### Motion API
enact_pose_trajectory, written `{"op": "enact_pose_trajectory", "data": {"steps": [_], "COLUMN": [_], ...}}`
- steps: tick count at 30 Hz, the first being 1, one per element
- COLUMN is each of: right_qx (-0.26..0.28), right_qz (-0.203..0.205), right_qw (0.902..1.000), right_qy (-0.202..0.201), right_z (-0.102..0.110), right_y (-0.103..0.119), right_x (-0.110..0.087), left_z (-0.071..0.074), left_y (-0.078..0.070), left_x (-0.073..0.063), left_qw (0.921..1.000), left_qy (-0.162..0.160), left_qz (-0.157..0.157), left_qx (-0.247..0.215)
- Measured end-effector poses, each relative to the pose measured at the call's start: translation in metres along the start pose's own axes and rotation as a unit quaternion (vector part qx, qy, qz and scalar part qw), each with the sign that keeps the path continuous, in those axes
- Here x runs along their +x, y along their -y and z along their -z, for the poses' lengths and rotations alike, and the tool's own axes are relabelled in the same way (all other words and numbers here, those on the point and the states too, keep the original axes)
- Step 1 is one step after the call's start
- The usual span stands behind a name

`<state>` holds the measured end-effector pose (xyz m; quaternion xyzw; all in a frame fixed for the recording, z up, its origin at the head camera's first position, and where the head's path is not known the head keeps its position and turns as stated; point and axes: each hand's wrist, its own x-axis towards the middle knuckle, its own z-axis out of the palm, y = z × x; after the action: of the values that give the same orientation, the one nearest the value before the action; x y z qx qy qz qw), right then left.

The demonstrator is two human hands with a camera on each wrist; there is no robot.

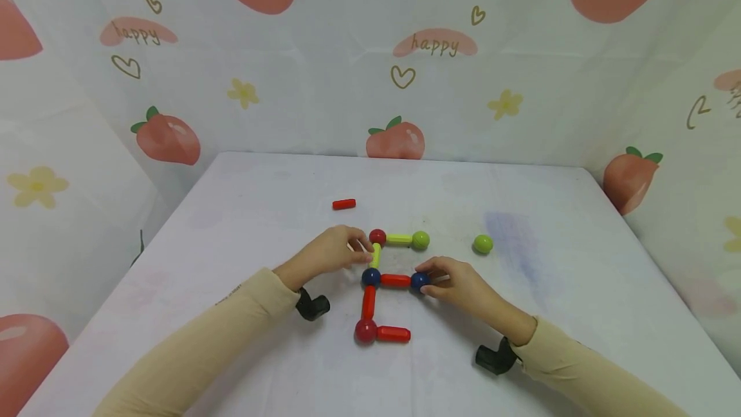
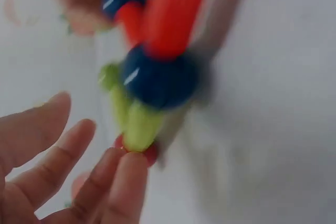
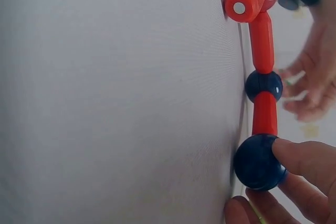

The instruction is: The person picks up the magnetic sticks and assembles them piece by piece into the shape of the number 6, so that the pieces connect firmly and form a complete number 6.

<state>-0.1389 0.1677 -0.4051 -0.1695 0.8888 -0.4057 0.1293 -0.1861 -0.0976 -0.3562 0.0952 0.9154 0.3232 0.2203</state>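
Observation:
A flat figure of balls and rods lies on the table. My right hand (image 1: 463,282) pinches the blue ball (image 3: 258,162) at the end of a red rod (image 1: 396,281) between thumb and fingers. That rod runs to a second blue ball (image 1: 371,277) in the middle. My left hand (image 1: 332,251) is beside the yellow-green rod (image 1: 375,256) above the middle ball, its fingers spread. In the left wrist view its fingertips (image 2: 131,166) overlap the dark red ball (image 2: 149,153). From that ball another yellow-green rod (image 1: 399,239) leads to a green ball (image 1: 420,240).
Below the middle, a red rod (image 1: 368,303) joins a red ball (image 1: 366,331), from which another red rod (image 1: 393,334) points right. A loose red rod (image 1: 344,204) lies farther back, and a loose green ball (image 1: 483,244) to the right. A patterned cloth (image 1: 324,82) hangs behind the table.

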Motion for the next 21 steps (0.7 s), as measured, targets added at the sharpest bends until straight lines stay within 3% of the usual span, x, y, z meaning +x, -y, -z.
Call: {"op": "enact_pose_trajectory", "data": {"steps": [5, 10, 15, 21], "right_qx": [0.000, 0.001, 0.003, -0.001], "right_qz": [0.003, -0.001, -0.002, -0.003], "right_qw": [1.0000, 1.0000, 1.0000, 1.0000], "right_qy": [0.000, -0.002, -0.002, -0.006], "right_z": [0.000, -0.002, -0.002, -0.002], "right_y": [-0.001, -0.002, -0.001, -0.002], "right_x": [0.000, 0.001, 0.001, 0.001], "left_z": [0.033, 0.055, 0.061, 0.054], "left_y": [0.008, 0.031, 0.052, 0.059], "left_x": [0.014, 0.035, 0.053, 0.070], "left_qw": [0.9962, 0.9902, 0.9863, 0.9859], "left_qy": [-0.077, -0.120, -0.128, -0.135], "left_qz": [-0.002, 0.045, 0.073, 0.083], "left_qx": [-0.041, -0.057, -0.074, -0.054]}}
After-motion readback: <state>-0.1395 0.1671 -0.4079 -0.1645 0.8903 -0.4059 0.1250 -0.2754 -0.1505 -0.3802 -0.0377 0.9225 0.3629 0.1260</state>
